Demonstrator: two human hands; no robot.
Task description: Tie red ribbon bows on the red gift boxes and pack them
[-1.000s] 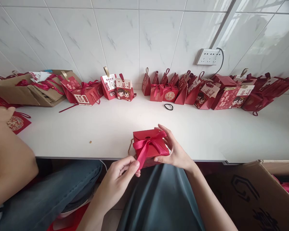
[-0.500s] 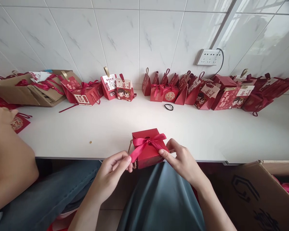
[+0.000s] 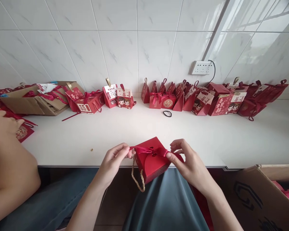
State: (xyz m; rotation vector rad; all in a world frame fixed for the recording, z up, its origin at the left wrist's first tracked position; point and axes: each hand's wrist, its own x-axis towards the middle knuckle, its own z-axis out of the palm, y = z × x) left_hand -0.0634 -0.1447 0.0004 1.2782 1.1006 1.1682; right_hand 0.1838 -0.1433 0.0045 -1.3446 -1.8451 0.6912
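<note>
A red gift box (image 3: 155, 168) sits at the counter's front edge, tilted over my lap. Across its top runs a pink-red ribbon (image 3: 144, 149), knotted at the middle. My left hand (image 3: 117, 158) pinches the ribbon's left end and draws it out sideways. Between thumb and fingers of my right hand (image 3: 184, 155) is the ribbon's right part, close to the knot. A twisted tan rope handle (image 3: 137, 181) hangs down from the box's left side. The box's underside is hidden.
Red gift boxes (image 3: 167, 101) stand in a row along the tiled wall. A black hair tie (image 3: 167, 114) lies before them. A flattened cardboard box (image 3: 40, 104) holds ribbons at left, near another person's arm (image 3: 14, 166). At lower right stands an open carton (image 3: 243, 189).
My left hand has risen, pulling the ribbon's end out flatter to the left. The bow's loops have lost their shape. The box has turned, and its rope handle now hangs free.
</note>
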